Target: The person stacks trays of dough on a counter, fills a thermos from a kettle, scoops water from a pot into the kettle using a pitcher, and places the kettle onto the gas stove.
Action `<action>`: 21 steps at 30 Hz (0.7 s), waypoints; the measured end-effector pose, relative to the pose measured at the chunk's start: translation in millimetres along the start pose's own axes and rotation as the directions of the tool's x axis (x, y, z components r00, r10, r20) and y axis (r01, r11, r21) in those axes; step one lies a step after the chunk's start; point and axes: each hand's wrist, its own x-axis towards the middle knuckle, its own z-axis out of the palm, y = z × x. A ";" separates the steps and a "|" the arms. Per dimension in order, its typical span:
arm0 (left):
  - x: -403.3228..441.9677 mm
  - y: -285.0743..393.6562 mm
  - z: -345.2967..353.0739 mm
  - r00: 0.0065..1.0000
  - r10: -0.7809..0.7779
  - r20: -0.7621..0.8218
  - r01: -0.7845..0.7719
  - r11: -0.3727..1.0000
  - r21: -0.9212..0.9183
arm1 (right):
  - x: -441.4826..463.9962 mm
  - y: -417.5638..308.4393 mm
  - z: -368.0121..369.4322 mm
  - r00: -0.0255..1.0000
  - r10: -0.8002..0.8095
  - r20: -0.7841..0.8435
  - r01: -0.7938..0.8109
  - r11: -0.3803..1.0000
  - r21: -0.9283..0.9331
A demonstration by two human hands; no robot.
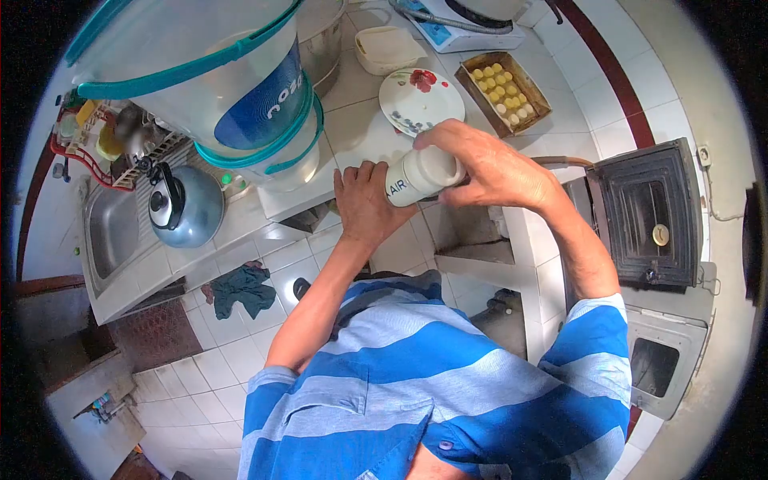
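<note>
A white cylindrical container (410,181) with dark printed letters is held tilted in front of me, over the front of the counter. My left hand (368,204) is wrapped round its lettered body. At its wider, pale end, my right hand (506,170) curves thumb and fingers around the rim. Whether that end is a lid or an opening I cannot tell. Just beyond the container lies a white plate (422,100) with red flowers. A rectangular tin (538,112) holding several yellow and pale round pieces stands behind my right hand.
Stacked clear buckets (184,72) with teal rims stand at the left. Beside the sink (116,228) is a blue kettle (188,210). A metal oven door (648,212) hangs open on the right. At the back are a pale plastic tub (388,50) and a scale (460,34).
</note>
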 end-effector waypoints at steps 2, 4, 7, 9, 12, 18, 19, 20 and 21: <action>0.3 2.4 -2.1 1.000 0.006 -0.002 -0.006 1.000 0.003 | -1.4 5.8 -0.2 0.989 0.093 0.112 -0.083 0.993 -0.088; 1.2 5.5 -4.0 0.999 -0.048 0.022 0.049 0.998 -0.040 | 1.5 -1.0 -3.1 0.978 0.177 0.108 -0.167 0.981 -0.096; -0.2 5.9 -3.5 1.000 -0.010 0.017 0.010 1.000 0.009 | 6.2 -13.1 -3.2 0.917 0.382 0.115 -0.374 0.924 -0.085; -2.1 5.4 -2.3 1.000 -0.013 0.018 0.013 1.000 0.011 | 6.7 -17.7 -0.6 0.858 0.497 0.129 -0.492 0.868 -0.072; -1.9 1.6 -0.7 1.000 0.006 0.005 -0.006 1.000 -0.018 | 4.3 -16.4 1.8 0.836 0.539 0.107 -0.532 0.843 -0.082; 21.9 -26.9 -13.3 0.907 0.195 0.372 -0.034 0.917 -0.396 | 0.0 5.7 -7.9 0.985 -0.105 0.136 0.104 0.994 0.015; 25.5 -30.4 -14.1 0.788 0.320 0.526 0.039 0.826 -0.562 | 2.0 2.6 -10.8 0.971 -0.160 0.177 0.164 0.987 -0.005; 24.7 -30.1 -14.5 0.788 0.320 0.527 0.041 0.825 -0.563 | 3.2 -0.1 -13.1 0.953 -0.212 0.217 0.222 0.975 -0.023; 25.4 -28.6 -16.5 0.794 0.319 0.517 0.030 0.830 -0.557 | 3.7 -1.9 -15.0 0.953 -0.210 0.217 0.221 0.975 -0.023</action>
